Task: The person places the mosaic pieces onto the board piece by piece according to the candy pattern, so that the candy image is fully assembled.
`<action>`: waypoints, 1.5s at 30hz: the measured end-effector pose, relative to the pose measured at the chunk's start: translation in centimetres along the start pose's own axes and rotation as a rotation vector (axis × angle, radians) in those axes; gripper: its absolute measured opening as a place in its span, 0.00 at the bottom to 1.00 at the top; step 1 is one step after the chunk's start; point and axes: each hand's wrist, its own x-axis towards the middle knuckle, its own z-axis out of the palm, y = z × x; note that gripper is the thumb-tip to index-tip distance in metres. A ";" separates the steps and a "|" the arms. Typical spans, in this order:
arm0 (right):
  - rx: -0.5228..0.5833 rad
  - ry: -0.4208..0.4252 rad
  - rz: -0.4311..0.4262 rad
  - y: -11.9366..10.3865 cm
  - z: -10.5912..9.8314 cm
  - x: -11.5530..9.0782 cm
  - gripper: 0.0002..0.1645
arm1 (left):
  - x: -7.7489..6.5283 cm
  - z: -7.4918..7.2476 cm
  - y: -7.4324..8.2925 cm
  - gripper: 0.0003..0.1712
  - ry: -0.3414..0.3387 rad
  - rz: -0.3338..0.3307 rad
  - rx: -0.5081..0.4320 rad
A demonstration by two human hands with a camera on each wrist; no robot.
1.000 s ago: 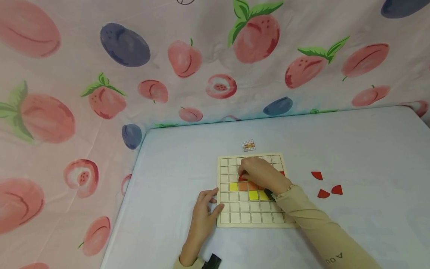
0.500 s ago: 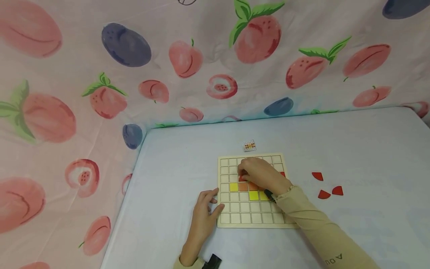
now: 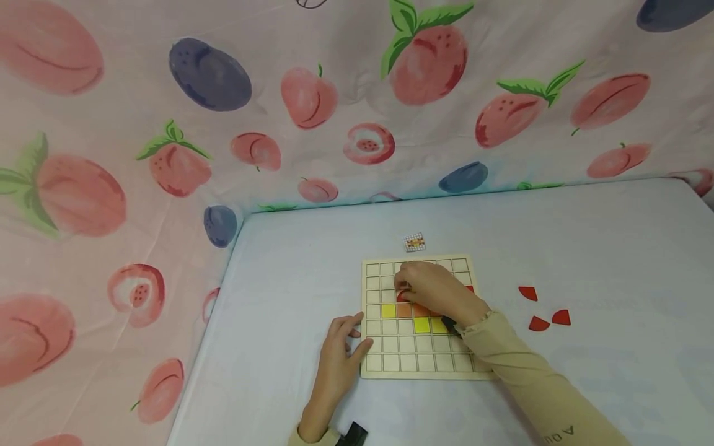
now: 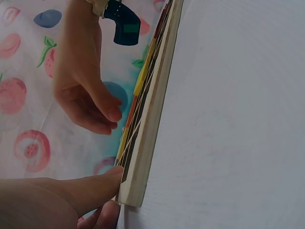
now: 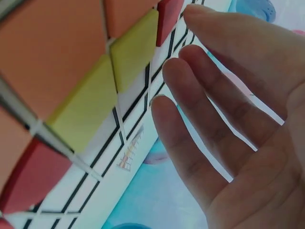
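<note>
A pale wooden grid board (image 3: 390,362) lies on the table. My right hand (image 3: 429,285) is over its upper middle, the thumb touching a red piece (image 3: 400,297) on the grid. In the right wrist view the fingers stretch out fairly straight beyond that red piece (image 5: 167,19). Below the hand run orange squares (image 3: 404,310) and yellow squares (image 3: 422,324), partly covered by it. My left hand (image 3: 337,350) is at the board's left edge, fingers loosely bent. Its thumb (image 4: 100,188) rests on the board's edge in the left wrist view.
Three loose red quarter-round pieces, one of them a red wedge (image 3: 527,293), lie right of the board. A small patterned card (image 3: 414,242) lies beyond its far edge. A fruit-print cloth (image 3: 312,155) hangs behind and left of the white table (image 3: 613,248).
</note>
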 end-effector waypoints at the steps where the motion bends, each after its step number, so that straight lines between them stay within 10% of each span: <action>1: -0.005 0.002 -0.001 0.0 -0.1 -0.1 0.07 | 0.0 0.0 0.0 0.28 0.000 -0.001 0.002; 45: -0.106 0.124 0.153 5.8 -3.8 -9.6 0.14 | 0.1 0.1 0.1 0.29 -0.005 -0.028 0.012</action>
